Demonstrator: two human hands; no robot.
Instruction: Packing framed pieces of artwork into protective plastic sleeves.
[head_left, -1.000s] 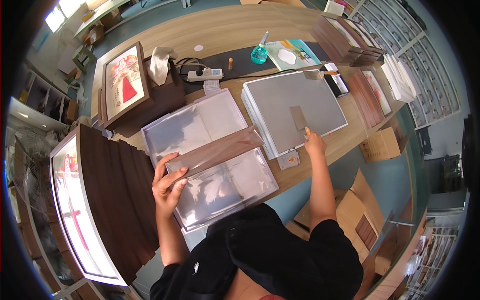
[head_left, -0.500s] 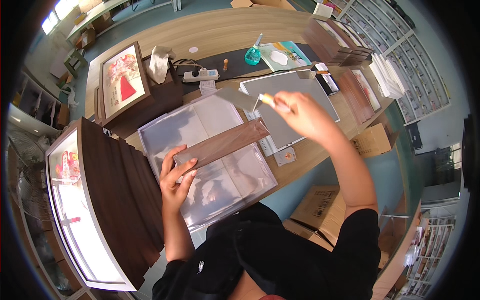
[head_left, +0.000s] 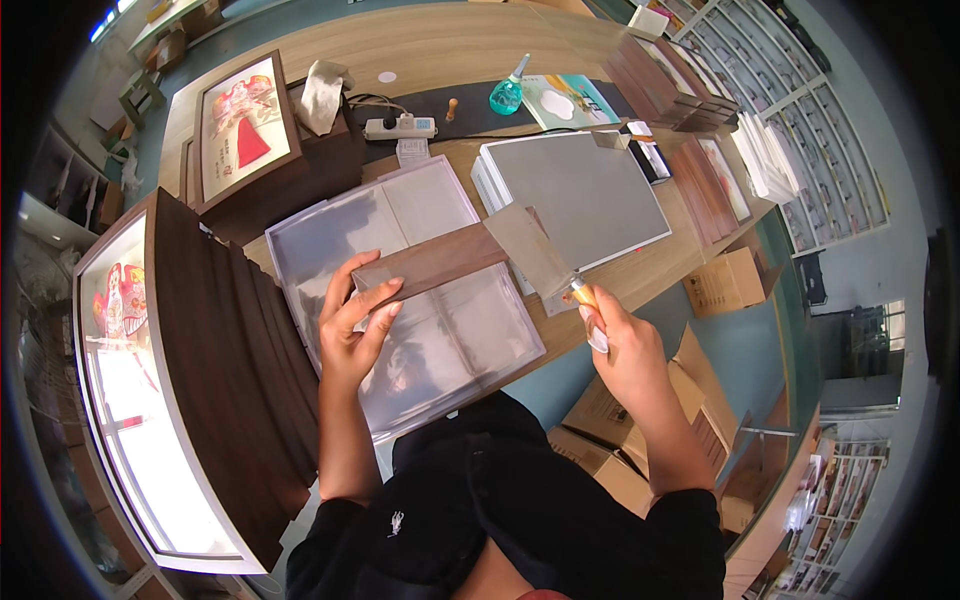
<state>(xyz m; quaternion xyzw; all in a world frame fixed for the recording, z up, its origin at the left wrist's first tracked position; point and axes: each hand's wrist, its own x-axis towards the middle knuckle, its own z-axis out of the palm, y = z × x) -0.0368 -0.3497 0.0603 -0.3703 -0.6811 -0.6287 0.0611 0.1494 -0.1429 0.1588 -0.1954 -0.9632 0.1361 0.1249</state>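
Observation:
My left hand (head_left: 352, 325) is closed on the near-left end of a long brown wood-grain box (head_left: 440, 258), with loose clear film around that end. My right hand (head_left: 625, 350) grips the wooden handle of a flat metal trowel (head_left: 528, 250). In the picture the trowel's blade overlaps the far right end of the brown box; whether they touch, I cannot tell. Under the box lies a wide, shallow tray-like panel (head_left: 490, 350) with a pale rim and shiny clear film.
Grey panels (head_left: 585, 195) lie stacked to the right. Brown framed pictures stand at the far left (head_left: 243, 130) and near left (head_left: 120, 390). A power strip (head_left: 400, 128), a teal bottle (head_left: 507, 95) and a booklet (head_left: 575, 100) sit farther back. Cardboard boxes (head_left: 600, 420) stand below the table.
My right hand has come down and nearer to me, turning the trowel so that its blade now meets the box's right end in view. The left hand keeps its hold on the box.

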